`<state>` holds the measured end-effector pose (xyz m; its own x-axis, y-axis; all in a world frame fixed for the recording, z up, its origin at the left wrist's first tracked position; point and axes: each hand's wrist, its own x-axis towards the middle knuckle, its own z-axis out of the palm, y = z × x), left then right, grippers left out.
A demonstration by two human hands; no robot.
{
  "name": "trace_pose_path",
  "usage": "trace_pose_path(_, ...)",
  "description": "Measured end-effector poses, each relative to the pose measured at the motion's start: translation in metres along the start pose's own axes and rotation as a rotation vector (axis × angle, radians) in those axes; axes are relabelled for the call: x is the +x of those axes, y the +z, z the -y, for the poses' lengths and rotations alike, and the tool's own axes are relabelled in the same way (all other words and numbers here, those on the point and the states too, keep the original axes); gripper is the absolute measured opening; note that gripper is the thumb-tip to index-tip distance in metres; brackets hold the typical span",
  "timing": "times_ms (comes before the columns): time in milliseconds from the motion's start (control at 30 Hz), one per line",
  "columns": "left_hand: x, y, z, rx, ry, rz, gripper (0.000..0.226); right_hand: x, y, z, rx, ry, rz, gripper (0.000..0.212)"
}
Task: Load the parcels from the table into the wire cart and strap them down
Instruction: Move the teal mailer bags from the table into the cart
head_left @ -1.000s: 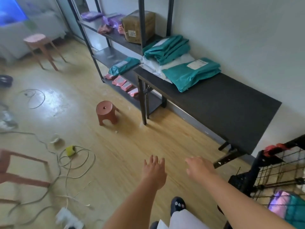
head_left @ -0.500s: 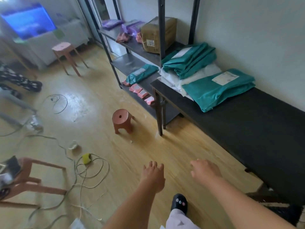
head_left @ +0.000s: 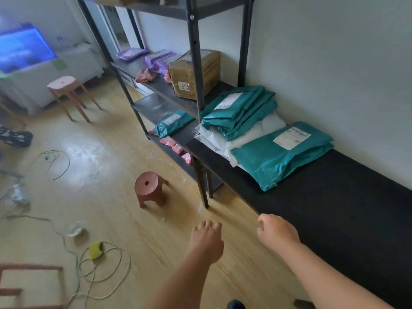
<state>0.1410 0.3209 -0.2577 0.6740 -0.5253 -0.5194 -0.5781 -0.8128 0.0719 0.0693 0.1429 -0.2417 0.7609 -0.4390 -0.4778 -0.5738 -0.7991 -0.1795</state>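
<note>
A teal parcel [head_left: 276, 161] with a white label lies flat on the black table [head_left: 334, 204]. Touching it at the table's far end, a stack of teal parcels [head_left: 242, 111] rests on white parcels [head_left: 219, 140].

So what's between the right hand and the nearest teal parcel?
Only bare black tabletop. In the head view nothing lies on the table between the right hand and the teal parcel. The hand holds nothing.
</note>
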Motion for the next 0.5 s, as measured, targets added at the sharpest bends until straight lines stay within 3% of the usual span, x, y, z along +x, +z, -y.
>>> trace_pose_path(200,0.032,-0.029,-0.003,-0.027,0.071,-0.106,0.051,0.02,-0.018,-0.007,0.079,0.08,-0.05,0.024)
trace_pose_path(500,0.114,-0.101,-0.001,-0.077,0.318,-0.282,0.038,0.072,-0.054,0.003,0.28,0.281,-0.194,0.023)
